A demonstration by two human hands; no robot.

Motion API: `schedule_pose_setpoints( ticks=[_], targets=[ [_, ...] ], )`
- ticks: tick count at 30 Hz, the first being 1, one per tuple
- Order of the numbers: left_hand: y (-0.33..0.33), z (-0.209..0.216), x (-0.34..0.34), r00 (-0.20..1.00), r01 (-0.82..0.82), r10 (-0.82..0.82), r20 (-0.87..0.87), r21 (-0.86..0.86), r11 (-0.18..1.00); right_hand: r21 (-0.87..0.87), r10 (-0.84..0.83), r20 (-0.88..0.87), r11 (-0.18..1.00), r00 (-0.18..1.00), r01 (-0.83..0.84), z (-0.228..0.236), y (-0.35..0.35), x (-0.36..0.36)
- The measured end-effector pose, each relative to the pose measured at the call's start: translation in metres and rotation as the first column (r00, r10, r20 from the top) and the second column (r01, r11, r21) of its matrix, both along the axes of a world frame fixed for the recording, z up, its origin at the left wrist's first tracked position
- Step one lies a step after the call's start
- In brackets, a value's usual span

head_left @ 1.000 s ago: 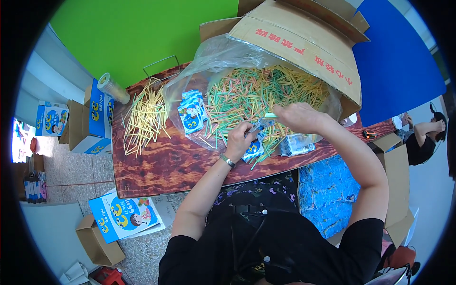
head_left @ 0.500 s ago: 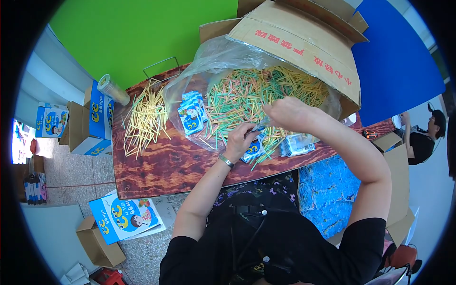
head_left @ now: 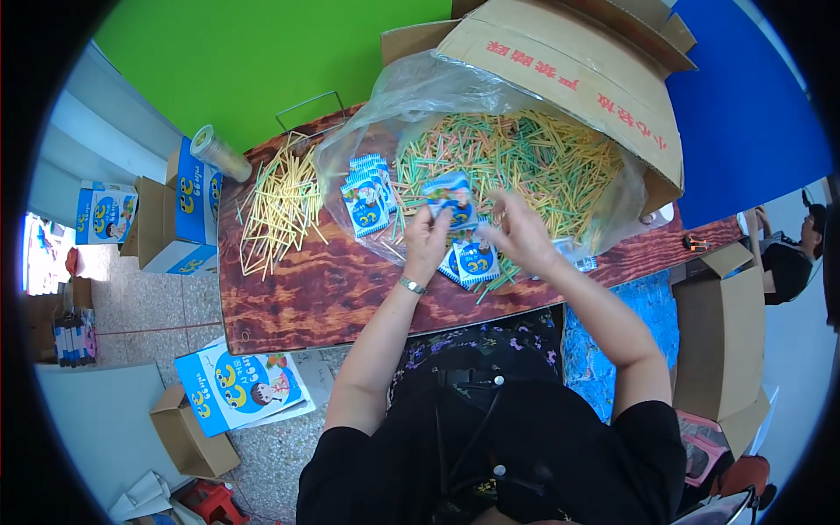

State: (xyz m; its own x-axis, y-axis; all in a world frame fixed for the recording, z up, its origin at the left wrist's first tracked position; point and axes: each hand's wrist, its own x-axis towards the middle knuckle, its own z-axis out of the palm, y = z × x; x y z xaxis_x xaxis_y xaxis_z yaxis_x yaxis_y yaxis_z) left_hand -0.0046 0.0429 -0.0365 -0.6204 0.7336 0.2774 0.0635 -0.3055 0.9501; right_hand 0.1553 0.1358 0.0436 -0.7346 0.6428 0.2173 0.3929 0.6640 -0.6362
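Observation:
My left hand [head_left: 425, 241] pinches a small blue-and-white snack packet [head_left: 447, 191] between thumb and fingers, above the front of a large heap of thin coloured sticks [head_left: 551, 162]. Just right of the packet is my right hand [head_left: 528, 243], fingers apart and slightly blurred, with nothing visible in it. Below the hands, near the table's front edge, lie more blue packets [head_left: 477, 262]. A pale packet stack [head_left: 577, 255] is partly hidden behind my right wrist. Left of the heap, several overlapping packets [head_left: 366, 208] rest on the clear plastic bag [head_left: 350, 149].
The sticks spill from a tipped cardboard carton [head_left: 569, 66] on the wood-patterned table [head_left: 297, 311]. Pale yellow sticks [head_left: 284, 206] form a separate pile at left, beside a clear cup stack [head_left: 219, 155] and blue box [head_left: 201, 197]. An open carton [head_left: 722, 337] stands right; another person [head_left: 787, 262] is beyond.
My left hand has lifted the packet up and forward, its printed face now showing. My right hand has come down and its fingers have spread. The whole view has shifted slightly.

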Motion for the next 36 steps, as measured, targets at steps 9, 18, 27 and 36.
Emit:
schedule_pose_setpoints(
  ticks=[9,18,27,36],
  targets=[
    [-0.062,-0.029,-0.111,0.985,-0.174,0.17,-0.036,-0.212,0.962,0.161,0.002,0.4,0.984,0.917,-0.073,-0.009,-0.013,-0.008],
    [-0.055,0.027,-0.074,0.297,-0.722,0.34,-0.893,0.023,0.691,0.104,0.048,0.09,0.993,0.995,-0.057,0.006,0.008,-0.006],
    [-0.028,0.044,0.018,0.95,0.297,-0.313,0.01,-0.346,0.89,-0.169,0.124,-0.157,0.974,0.98,-0.15,0.031,0.0,0.01],
    [-0.008,0.043,0.021,0.913,0.056,-0.231,-0.336,-0.458,0.887,0.25,-0.01,0.131,0.968,0.991,-0.023,-0.003,0.021,0.022]
  ],
)
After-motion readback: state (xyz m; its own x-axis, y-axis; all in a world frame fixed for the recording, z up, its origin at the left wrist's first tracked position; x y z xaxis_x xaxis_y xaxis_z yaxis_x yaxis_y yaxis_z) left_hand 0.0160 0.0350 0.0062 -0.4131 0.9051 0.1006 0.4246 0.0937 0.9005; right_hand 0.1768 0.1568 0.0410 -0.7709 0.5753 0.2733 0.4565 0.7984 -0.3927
